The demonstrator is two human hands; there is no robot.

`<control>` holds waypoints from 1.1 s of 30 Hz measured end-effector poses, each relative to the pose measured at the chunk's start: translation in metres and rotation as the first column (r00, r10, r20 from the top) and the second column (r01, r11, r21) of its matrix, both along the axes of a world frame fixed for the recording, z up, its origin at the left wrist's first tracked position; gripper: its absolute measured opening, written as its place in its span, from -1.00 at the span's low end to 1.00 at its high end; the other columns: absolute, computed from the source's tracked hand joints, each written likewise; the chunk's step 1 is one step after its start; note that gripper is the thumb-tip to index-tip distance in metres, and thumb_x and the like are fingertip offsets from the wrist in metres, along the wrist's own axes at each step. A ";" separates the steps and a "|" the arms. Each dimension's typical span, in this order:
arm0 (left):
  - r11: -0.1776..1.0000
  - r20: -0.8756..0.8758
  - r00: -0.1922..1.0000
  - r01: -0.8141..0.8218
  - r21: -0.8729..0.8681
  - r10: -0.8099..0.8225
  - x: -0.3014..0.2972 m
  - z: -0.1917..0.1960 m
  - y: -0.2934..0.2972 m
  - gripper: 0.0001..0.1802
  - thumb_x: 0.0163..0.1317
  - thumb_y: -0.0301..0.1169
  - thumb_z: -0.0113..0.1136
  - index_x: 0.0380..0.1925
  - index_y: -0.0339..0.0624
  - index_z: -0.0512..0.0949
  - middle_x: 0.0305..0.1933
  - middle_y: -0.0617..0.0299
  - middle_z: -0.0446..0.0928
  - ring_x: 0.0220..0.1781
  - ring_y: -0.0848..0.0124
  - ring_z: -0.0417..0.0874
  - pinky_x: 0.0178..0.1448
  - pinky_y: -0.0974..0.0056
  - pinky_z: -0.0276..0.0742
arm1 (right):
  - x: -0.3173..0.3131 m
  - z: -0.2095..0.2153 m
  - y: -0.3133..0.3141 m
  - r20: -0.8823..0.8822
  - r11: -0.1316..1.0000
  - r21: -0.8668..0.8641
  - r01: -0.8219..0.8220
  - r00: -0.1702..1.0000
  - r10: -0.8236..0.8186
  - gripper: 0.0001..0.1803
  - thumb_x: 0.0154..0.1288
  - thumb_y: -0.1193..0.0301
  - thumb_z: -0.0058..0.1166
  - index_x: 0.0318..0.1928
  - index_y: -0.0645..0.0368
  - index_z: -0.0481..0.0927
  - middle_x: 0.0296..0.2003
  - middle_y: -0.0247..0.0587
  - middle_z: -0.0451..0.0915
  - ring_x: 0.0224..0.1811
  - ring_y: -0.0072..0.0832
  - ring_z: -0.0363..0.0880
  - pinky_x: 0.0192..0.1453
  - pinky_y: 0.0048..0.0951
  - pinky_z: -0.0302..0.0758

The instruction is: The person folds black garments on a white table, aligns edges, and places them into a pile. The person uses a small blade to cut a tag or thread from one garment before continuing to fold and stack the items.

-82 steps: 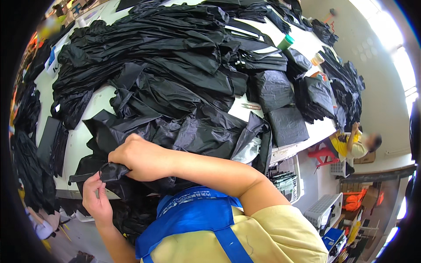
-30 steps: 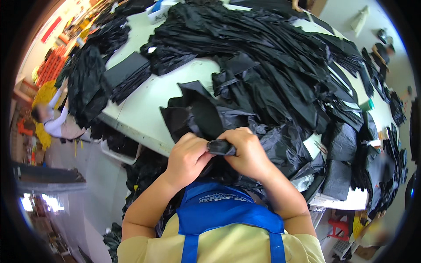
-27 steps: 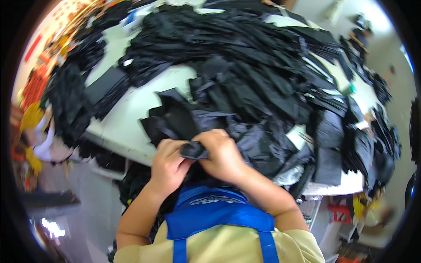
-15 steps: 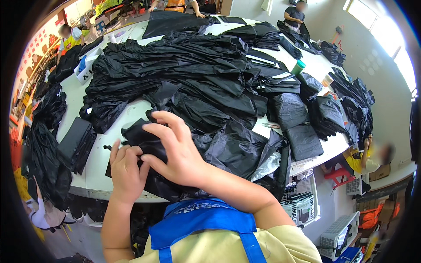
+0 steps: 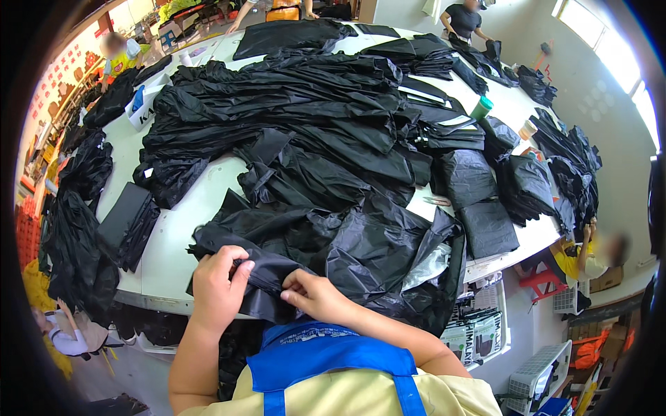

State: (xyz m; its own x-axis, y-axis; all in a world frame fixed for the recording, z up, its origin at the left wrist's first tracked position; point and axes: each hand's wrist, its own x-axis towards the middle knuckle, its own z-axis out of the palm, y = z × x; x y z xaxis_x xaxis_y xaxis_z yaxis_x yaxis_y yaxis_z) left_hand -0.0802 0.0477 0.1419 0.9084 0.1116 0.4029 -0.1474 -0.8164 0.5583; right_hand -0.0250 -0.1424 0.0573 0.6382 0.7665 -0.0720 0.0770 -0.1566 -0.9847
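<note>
A sheet of thin, shiny black fabric [image 5: 347,239] lies crumpled at the table's near edge, in front of my blue apron. My left hand [image 5: 220,283] pinches its folded edge between thumb and fingers. Further right, my right hand [image 5: 316,295] grips the same fabric, its fingers curled and the thumb pressed against them. Between both hands the edge runs as a narrow bunched fold. Part of the fabric hangs over the table edge toward me.
A large heap of black fabric [image 5: 277,104] covers the white table [image 5: 163,249]. Folded black stacks lie at left [image 5: 128,225] and right [image 5: 485,225]. A green-capped bottle [image 5: 481,107] and small scissors [image 5: 437,201] are at right. Several people work around the table.
My right hand has come down and right, from above my left hand onto the fabric. The fabric edge between them is now drawn out flatter. My left hand has shifted slightly right.
</note>
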 end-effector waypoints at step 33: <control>0.905 0.534 0.818 0.041 -0.423 0.212 0.087 0.159 0.232 -0.82 0.32 -0.39 0.16 -0.14 -0.21 0.56 -0.16 0.28 0.56 -0.12 0.53 0.54 0.05 0.44 0.42 | 0.050 0.070 -0.147 0.492 0.600 -0.447 0.664 0.742 -0.455 -0.75 0.24 0.33 0.14 -0.41 0.32 0.56 -0.43 -0.02 0.52 -0.33 -0.14 0.51 -0.18 -0.25 0.44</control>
State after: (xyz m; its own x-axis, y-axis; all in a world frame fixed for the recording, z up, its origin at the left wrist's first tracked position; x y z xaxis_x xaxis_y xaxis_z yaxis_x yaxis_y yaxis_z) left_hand 0.0073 0.2795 0.3008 0.5171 0.4422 0.7328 -0.4744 -0.5646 0.6754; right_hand 0.0249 -0.2893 0.1274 0.9891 0.1220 -0.0819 0.0438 -0.7772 -0.6277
